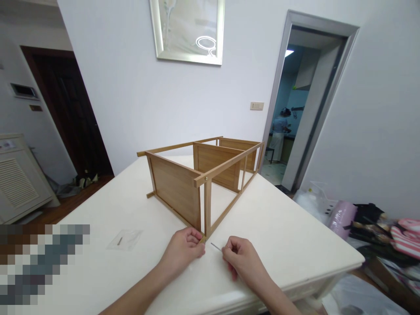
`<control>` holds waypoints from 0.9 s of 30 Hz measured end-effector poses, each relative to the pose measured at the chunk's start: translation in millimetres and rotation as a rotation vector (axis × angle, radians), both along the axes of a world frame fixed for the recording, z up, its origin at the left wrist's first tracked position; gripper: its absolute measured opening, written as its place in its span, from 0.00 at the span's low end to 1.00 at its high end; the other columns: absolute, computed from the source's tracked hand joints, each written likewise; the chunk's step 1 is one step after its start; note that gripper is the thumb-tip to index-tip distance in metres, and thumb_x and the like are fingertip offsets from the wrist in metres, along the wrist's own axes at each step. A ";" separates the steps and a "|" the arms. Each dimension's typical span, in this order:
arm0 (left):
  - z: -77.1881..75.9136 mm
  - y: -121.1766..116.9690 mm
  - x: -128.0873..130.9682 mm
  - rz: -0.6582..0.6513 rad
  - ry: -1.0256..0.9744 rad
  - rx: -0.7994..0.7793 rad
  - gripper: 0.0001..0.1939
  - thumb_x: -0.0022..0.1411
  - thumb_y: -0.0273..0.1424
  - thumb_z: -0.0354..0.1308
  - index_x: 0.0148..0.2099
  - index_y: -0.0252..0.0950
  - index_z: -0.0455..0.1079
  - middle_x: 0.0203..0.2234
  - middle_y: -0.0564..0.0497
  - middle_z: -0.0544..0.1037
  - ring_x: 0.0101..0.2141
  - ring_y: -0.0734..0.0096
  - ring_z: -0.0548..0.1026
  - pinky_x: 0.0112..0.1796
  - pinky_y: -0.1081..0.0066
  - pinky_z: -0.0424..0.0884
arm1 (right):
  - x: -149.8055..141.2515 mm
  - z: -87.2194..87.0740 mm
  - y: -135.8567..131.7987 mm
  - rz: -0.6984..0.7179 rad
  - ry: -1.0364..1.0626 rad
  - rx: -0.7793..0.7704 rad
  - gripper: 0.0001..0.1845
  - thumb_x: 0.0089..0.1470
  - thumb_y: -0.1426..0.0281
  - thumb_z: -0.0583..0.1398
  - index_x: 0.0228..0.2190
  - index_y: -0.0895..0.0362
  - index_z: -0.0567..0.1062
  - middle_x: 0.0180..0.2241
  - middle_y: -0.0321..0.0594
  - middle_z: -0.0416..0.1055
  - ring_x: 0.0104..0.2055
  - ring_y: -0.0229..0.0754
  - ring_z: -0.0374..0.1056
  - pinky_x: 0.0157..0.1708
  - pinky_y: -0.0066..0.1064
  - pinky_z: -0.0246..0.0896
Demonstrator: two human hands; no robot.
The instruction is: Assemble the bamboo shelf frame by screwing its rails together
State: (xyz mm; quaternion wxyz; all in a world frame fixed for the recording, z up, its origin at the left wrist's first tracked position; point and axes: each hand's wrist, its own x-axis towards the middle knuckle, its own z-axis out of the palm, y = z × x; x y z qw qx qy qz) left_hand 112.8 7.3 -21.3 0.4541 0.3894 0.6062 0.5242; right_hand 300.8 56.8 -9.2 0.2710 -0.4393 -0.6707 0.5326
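A wooden shelf rack lies on its side across the white table, its near corner towards me. My left hand is closed around the near bottom end of its frame, thumb and fingers on the wood. Just to the right, my right hand pinches a thin metal hex key. The key's tip points at that corner and appears slightly apart from it. A brass-coloured bolt head shows at the upper near corner. Left of my hands lies a clear plastic bag with a small bolt in it.
The white table reaches to the wall. On the right, a pink roll, bags and clothes are piled beside it. A person stands in the room beyond the doorway. A cabinet is at far left.
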 end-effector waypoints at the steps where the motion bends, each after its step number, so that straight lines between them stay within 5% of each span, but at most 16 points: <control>1: -1.5 -0.1 0.3 0.008 0.038 0.024 0.12 0.41 0.28 0.66 0.30 0.36 0.68 0.19 0.55 0.76 0.23 0.70 0.75 0.27 0.72 0.70 | 0.0 -0.5 -0.1 -0.001 0.009 0.004 0.07 0.43 0.68 0.54 0.18 0.53 0.61 0.12 0.27 0.61 0.11 0.31 0.55 0.10 0.22 0.48; 9: 1.5 -8.4 1.6 0.076 0.359 0.123 0.05 0.48 0.29 0.61 0.32 0.36 0.72 0.23 0.53 0.78 0.24 0.70 0.76 0.27 0.73 0.70 | 1.8 -3.1 -2.0 -0.009 0.034 0.020 0.10 0.47 0.65 0.56 0.19 0.54 0.63 0.13 0.27 0.61 0.12 0.30 0.54 0.12 0.22 0.48; 15: 2.6 -16.4 2.3 0.005 0.733 0.276 0.07 0.57 0.28 0.56 0.34 0.39 0.76 0.24 0.54 0.80 0.25 0.70 0.77 0.30 0.73 0.70 | 2.3 -3.8 -2.9 -0.015 0.036 0.021 0.10 0.48 0.64 0.56 0.20 0.54 0.63 0.13 0.27 0.62 0.12 0.30 0.54 0.12 0.22 0.48; 27: 0.6 -23.2 3.6 -0.072 1.229 0.419 0.10 0.59 0.22 0.51 0.33 0.39 0.72 0.25 0.52 0.78 0.26 0.69 0.75 0.32 0.71 0.65 | 4.6 -4.5 -2.6 -0.047 0.104 0.032 0.10 0.48 0.64 0.56 0.20 0.54 0.62 0.12 0.27 0.60 0.14 0.32 0.54 0.14 0.23 0.50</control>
